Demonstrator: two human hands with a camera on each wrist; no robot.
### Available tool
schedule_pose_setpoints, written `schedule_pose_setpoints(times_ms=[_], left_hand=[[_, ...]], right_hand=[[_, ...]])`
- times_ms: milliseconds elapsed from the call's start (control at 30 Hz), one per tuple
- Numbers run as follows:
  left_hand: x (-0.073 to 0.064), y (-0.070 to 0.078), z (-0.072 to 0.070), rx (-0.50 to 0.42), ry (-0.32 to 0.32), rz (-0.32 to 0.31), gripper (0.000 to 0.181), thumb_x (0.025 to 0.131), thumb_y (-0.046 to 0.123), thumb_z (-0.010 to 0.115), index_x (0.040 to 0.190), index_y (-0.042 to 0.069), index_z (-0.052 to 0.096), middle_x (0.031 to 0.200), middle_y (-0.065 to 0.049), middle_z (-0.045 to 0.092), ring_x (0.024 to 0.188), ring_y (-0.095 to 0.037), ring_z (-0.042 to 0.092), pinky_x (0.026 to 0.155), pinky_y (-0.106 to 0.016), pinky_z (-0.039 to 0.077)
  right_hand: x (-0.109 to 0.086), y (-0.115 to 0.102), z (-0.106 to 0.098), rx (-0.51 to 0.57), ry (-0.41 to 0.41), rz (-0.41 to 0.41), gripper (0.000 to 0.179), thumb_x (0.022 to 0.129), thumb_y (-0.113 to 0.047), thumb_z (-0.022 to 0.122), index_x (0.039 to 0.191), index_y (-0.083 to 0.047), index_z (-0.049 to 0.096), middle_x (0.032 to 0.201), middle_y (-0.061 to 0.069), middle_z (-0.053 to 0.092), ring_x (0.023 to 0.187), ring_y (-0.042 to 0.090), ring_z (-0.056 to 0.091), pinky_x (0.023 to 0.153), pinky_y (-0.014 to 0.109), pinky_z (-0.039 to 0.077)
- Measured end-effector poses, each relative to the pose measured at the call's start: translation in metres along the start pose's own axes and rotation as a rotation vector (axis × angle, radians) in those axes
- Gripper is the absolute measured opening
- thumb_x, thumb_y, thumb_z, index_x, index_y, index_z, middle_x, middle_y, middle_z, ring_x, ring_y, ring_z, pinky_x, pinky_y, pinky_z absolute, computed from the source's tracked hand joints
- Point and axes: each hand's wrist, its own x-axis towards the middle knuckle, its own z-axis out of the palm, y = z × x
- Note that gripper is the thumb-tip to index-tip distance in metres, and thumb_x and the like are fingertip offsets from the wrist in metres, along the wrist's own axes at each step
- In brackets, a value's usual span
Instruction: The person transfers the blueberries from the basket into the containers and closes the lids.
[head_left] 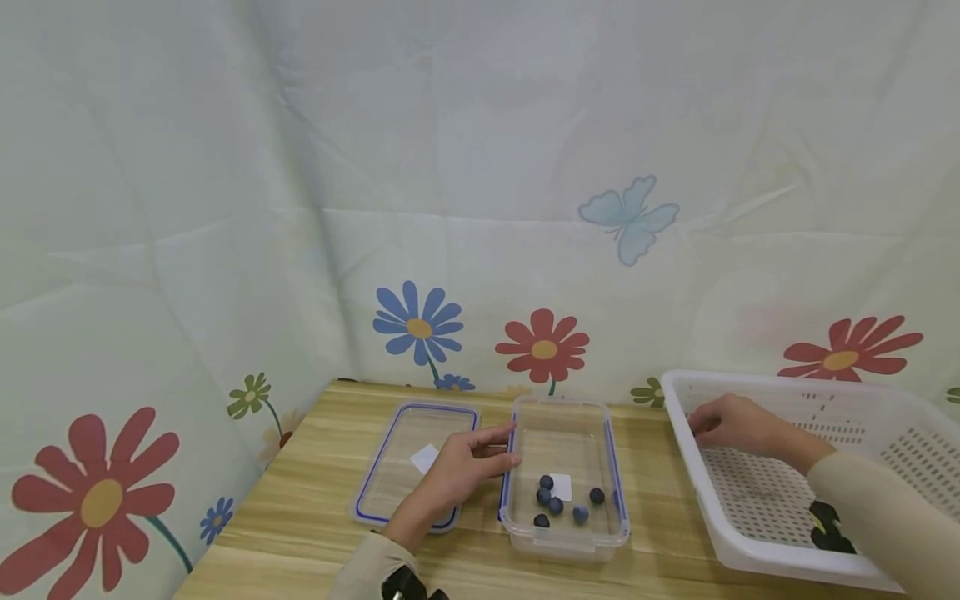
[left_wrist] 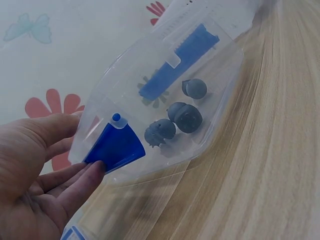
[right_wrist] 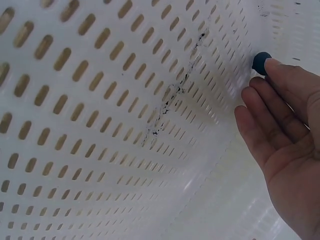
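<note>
My right hand [head_left: 738, 429] reaches into the white perforated basket [head_left: 712, 521]. In the right wrist view, a dark blueberry [right_wrist: 261, 63] is pinched at the tips of its thumb and fingers, close to the basket wall. My left hand [head_left: 461, 467] rests its extended fingertips against the left side of a clear plastic container [head_left: 566, 546]. Seen from the left wrist, those fingers lie against a blue side latch [left_wrist: 117, 150]. Several blueberries [head_left: 556, 505] sit on the container floor, mostly toward the near end, around a white square label [head_left: 561, 487].
A clear lid [head_left: 386, 479] with a blue seal lies flat on the wooden table [head_left: 300, 508], left of the container and partly under my left hand. Behind the table hangs a pale curtain [head_left: 480, 208] printed with flowers. The basket stands at the right.
</note>
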Motion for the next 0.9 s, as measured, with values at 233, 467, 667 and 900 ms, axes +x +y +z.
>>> schedule_pose_setpoints(times_ms=[233,467,667,900], left_hand=[[-0.001,0.000,-0.001,0.009,0.000,-0.006,0.056,0.101,0.021,0.077,0.150,0.002,0.059,0.147,-0.023,0.060,0.129,-0.034,0.063,0.099,-0.040,0.057],[-0.002,0.000,-0.001,0.008,0.004,-0.008,0.055,0.101,0.021,0.077,0.150,0.003,0.060,0.147,-0.022,0.060,0.130,-0.035,0.063,0.100,-0.040,0.057],[-0.002,0.002,0.000,0.008,0.003,-0.007,0.055,0.101,0.020,0.076,0.150,0.002,0.059,0.146,-0.023,0.061,0.128,-0.034,0.064,0.098,-0.039,0.058],[-0.001,0.002,0.001,0.005,0.000,-0.007,0.054,0.101,0.017,0.076,0.150,0.001,0.059,0.144,-0.024,0.062,0.126,-0.033,0.066,0.097,-0.039,0.058]], right_hand=[[0.000,-0.004,0.003,-0.010,0.005,0.000,0.013,0.090,-0.002,0.081,0.102,-0.006,0.080,0.095,0.001,0.075,0.088,0.019,0.067,0.081,0.042,0.060],[0.000,-0.007,0.003,-0.025,0.005,-0.001,0.013,0.089,-0.001,0.080,0.101,-0.006,0.079,0.094,0.000,0.074,0.087,0.018,0.066,0.081,0.043,0.059],[-0.003,-0.008,-0.003,-0.033,0.047,-0.025,0.013,0.091,-0.006,0.081,0.104,-0.007,0.080,0.098,0.000,0.075,0.090,0.019,0.065,0.080,0.040,0.058],[-0.008,-0.014,-0.013,-0.037,0.117,-0.049,0.013,0.094,-0.010,0.080,0.107,-0.008,0.080,0.102,0.001,0.076,0.096,0.020,0.068,0.082,0.041,0.057]])
